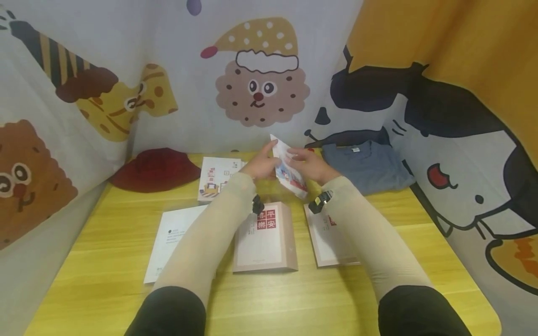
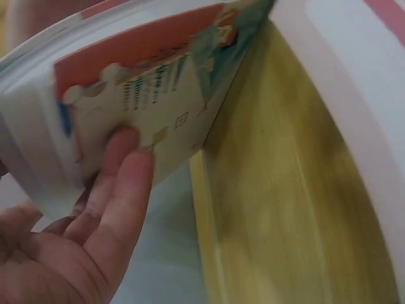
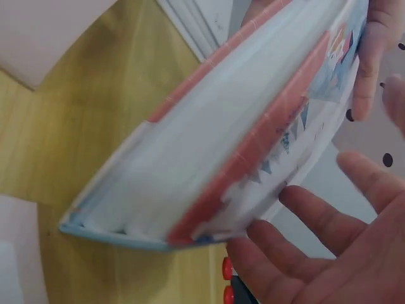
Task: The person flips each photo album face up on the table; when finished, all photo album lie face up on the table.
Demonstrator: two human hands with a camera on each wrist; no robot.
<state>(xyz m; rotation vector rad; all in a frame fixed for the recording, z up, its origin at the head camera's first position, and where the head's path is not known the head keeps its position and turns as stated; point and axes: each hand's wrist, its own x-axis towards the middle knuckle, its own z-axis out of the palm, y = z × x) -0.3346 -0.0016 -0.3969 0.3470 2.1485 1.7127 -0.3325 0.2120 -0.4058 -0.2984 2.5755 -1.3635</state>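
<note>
Over the far middle of the yellow table (image 1: pixel 126 261), both hands hold up a printed paper envelope (image 1: pixel 289 171) with red edges and a blue-and-white picture. My left hand (image 1: pixel 264 164) grips its left side. In the left wrist view the fingers (image 2: pixel 120 190) lie against the envelope's (image 2: pixel 152 88) printed face, and the thumb is hidden. My right hand (image 1: pixel 308 164) is at its right side. In the right wrist view the envelope (image 3: pixel 215 152) bows open at its mouth, and my right fingers (image 3: pixel 316 221) are spread and fairly straight beside it.
Under my forearms lie a pink box (image 1: pixel 265 240) with red squares and a pink card (image 1: pixel 332 240). A white sheet (image 1: pixel 170 240) lies to the left, a printed card (image 1: pixel 218 176) behind it. A red hat (image 1: pixel 155 169) and a blue-grey shirt (image 1: pixel 365 164) lie against the cloth walls.
</note>
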